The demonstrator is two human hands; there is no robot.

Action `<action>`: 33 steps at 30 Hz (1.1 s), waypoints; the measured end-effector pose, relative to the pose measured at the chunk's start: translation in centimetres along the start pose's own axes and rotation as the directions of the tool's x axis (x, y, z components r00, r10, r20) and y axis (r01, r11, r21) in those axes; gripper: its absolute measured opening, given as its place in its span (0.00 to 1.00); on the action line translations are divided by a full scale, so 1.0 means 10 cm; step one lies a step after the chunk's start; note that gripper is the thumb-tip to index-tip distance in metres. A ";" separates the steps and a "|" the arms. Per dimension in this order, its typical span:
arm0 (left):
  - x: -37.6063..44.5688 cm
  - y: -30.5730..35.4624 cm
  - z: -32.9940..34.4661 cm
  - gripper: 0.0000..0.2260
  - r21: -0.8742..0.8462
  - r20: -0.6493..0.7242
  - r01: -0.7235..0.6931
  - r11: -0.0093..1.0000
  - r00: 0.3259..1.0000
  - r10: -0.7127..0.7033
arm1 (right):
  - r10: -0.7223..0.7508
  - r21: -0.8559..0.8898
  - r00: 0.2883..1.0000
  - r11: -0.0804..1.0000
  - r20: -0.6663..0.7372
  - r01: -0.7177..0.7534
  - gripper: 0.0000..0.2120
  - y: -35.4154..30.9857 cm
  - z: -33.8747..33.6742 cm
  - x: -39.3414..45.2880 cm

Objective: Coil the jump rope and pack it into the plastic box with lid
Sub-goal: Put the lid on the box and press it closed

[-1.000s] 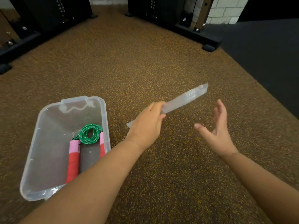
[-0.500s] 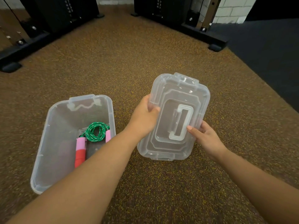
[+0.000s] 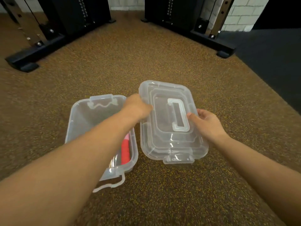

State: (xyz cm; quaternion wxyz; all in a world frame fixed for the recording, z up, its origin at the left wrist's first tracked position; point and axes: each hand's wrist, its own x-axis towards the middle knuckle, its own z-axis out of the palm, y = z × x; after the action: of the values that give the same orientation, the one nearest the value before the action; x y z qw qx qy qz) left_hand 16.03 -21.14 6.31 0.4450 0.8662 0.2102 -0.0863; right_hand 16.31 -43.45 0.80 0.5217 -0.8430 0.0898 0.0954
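Both arms outstretched | left hand [image 3: 138, 106] and right hand [image 3: 206, 123] gripping lid [image 3: 169, 139] (opposite edges)

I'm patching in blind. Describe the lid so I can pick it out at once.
On the brown speckled floor sits an open clear plastic box. Just right of it, the left hand and right hand hold the lid. Unlike the box, it is a flat stepped panel with a white rectangular handle.
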 end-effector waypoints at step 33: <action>-0.23 -1.51 -1.44 0.05 -0.191 -0.002 0.233 0.954 0.971 -0.237 | 0.004 -0.568 0.959 0.806 0.285 0.166 0.21 -1.04 1.61 -0.49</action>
State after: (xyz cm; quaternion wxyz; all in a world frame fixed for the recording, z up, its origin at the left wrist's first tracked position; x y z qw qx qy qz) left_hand 6.75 -2.40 4.41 0.5092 0.7899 0.3245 -0.1073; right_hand 13.09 -24.19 3.98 0.2471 -0.9443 -0.0529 0.2109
